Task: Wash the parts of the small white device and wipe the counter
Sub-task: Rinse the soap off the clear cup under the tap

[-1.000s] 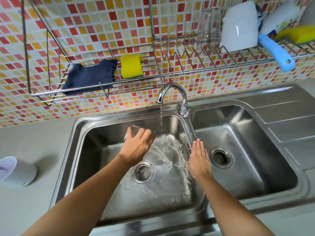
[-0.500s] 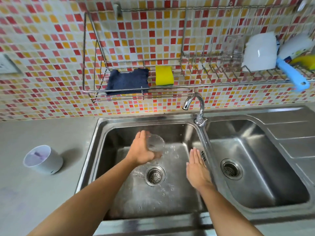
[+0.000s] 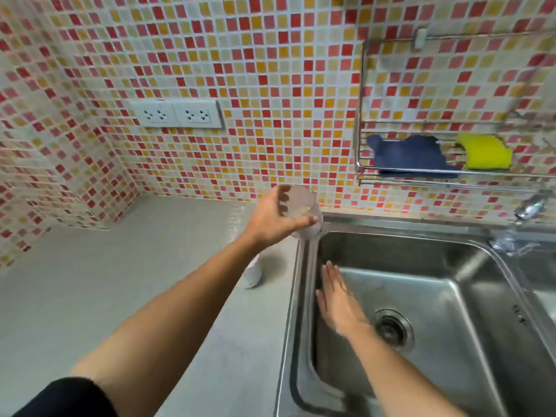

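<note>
My left hand grips a clear plastic cup-shaped part of the device, held in the air above the sink's back left corner at the edge of the grey counter. The device's white base stands on the counter and is mostly hidden behind my left forearm. My right hand is flat with its fingers stretched out, holding nothing, inside the left basin of the steel sink near its left wall.
A wall rack at the upper right carries a dark blue cloth and a yellow sponge. The tap is at the right edge. A double wall socket sits above the counter. The drain lies beside my right hand.
The water stopped running. My left hand lifted the clear part out of the basin and carried it left toward the counter. The view swung left, and my right hand stayed in the basin.
</note>
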A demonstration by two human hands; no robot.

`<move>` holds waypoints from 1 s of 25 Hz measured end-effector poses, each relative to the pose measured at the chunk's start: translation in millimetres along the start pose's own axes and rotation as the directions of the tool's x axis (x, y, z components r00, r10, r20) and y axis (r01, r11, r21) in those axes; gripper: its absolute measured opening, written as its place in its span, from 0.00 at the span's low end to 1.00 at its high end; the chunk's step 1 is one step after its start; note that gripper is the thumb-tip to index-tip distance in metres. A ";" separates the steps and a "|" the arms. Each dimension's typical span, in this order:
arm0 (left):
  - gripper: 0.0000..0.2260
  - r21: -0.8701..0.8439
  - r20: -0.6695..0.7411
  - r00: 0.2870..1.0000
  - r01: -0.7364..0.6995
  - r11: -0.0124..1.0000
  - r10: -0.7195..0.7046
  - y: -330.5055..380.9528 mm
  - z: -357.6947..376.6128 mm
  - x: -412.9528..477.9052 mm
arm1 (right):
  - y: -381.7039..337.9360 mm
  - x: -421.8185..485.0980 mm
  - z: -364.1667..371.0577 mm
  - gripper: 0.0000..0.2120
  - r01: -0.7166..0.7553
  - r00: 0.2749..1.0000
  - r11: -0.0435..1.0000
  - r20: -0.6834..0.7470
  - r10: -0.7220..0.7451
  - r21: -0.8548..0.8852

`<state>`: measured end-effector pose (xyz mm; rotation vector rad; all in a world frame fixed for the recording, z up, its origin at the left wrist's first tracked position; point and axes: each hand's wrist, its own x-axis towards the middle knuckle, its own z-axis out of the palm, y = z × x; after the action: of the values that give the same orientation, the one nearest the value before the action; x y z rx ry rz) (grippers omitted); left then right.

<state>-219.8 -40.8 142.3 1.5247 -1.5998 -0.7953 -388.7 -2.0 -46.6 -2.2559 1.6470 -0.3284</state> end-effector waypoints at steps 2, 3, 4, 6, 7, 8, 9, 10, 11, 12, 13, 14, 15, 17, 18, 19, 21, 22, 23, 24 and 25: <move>0.36 0.060 -0.109 0.994 0.031 0.998 -0.024 -26.5 -50.6 9.2 | -41.5 11.3 18.5 0.34 0.012 1.000 1.000 0.028 -0.013 0.019; 0.37 0.092 -0.150 0.987 0.064 0.994 -0.050 -43.9 -72.4 13.3 | -57.1 14.0 26.4 0.31 0.010 0.999 1.000 0.044 -0.010 0.000; 0.37 0.114 -0.179 0.980 0.108 0.988 -0.086 -63.0 -91.8 16.5 | -66.9 15.8 36.6 0.30 -0.001 0.998 1.000 0.055 0.003 -0.031; 0.39 0.146 -0.200 0.964 0.204 0.968 -0.173 -104.1 -120.9 18.3 | -79.1 17.8 51.9 0.30 -0.047 0.988 0.996 0.143 0.058 -0.079; 0.39 0.170 -0.193 0.956 0.252 0.953 -0.219 -123.6 -128.9 16.4 | -79.8 18.7 57.4 0.30 -0.086 0.984 0.993 0.151 0.097 -0.075; 0.39 0.211 -0.176 0.949 0.294 0.932 -0.260 -142.0 -132.7 12.9 | -79.2 19.1 60.3 0.31 -0.099 0.983 0.991 0.146 0.112 -0.095; 0.39 0.263 -0.149 0.944 0.324 0.909 -0.294 -159.7 -134.4 8.0 | -80.9 18.8 60.7 0.33 -0.103 0.984 0.987 0.132 0.119 -0.122; 0.40 0.305 -0.114 0.941 0.339 0.890 -0.320 -175.5 -133.7 2.5 | -80.5 18.9 61.5 0.36 -0.080 0.991 0.987 0.094 0.094 -0.138; 0.39 0.323 -0.075 0.939 0.340 0.883 -0.334 -188.1 -130.9 -3.7 | -78.7 18.3 63.2 0.38 -0.068 0.994 0.991 0.080 0.078 -0.118; 0.39 0.320 -0.039 0.936 0.344 0.883 -0.350 -198.0 -127.0 -10.2 | -76.7 17.8 63.7 0.39 -0.075 0.993 0.990 0.079 0.085 -0.120; 0.39 0.306 -0.015 0.934 0.344 0.888 -0.357 -206.0 -123.2 -16.7 | -75.2 18.7 63.6 0.40 -0.074 0.994 0.988 0.071 0.084 -0.134; 0.38 0.291 -0.006 0.933 0.347 0.892 -0.361 -211.2 -119.7 -22.8 | -75.6 19.6 63.7 0.40 -0.076 0.994 0.986 0.066 0.087 -0.148; 0.38 0.274 -0.011 0.931 0.352 0.895 -0.364 -214.8 -116.5 -27.2 | -76.5 19.5 64.3 0.40 -0.081 0.993 0.986 0.071 0.092 -0.149; 0.39 0.254 -0.010 0.937 0.341 0.905 -0.350 -219.3 -113.3 -32.3 | -76.3 17.6 65.8 0.40 -0.076 0.994 0.986 0.064 0.086 -0.147; 0.41 0.260 0.021 0.938 0.328 0.908 -0.345 -220.0 -113.6 -32.8 | -76.1 16.6 65.3 0.40 -0.075 0.995 0.987 0.058 0.084 -0.139; 0.44 0.280 0.067 0.935 0.317 0.906 -0.348 -219.2 -115.2 -32.3 | -75.7 16.7 62.8 0.40 -0.071 0.995 0.989 0.058 0.079 -0.128; 0.47 0.338 0.135 0.936 0.266 0.903 -0.326 -211.5 -121.7 -30.2 | -77.3 19.0 55.4 0.39 -0.083 0.996 0.995 0.034 0.084 -0.048; 0.45 0.346 0.127 0.956 0.208 0.915 -0.265 -203.9 -124.6 -28.4 | -80.0 21.5 49.0 0.38 -0.091 0.996 0.996 0.012 0.091 0.017; 0.41 0.338 0.096 0.981 0.124 0.933 -0.165 -194.8 -126.0 -25.8 | -84.1 25.1 41.4 0.37 -0.081 0.997 0.994 -0.003 0.081 0.072; 0.36 0.329 0.071 0.996 0.026 0.944 -0.052 -185.3 -126.0 -22.7 | -90.4 29.8 33.1 0.37 -0.056 0.998 0.992 -0.004 0.057 0.117; 0.30 0.330 0.079 0.996 -0.065 0.942 0.041 -176.9 -124.2 -18.6 | -98.8 35.5 25.6 0.37 -0.029 1.000 0.987 0.001 0.029 0.158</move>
<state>-22.9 -29.1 51.9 1.6928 -1.8940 -0.5739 -281.7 -5.1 -31.6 -2.1135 1.5934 -0.4376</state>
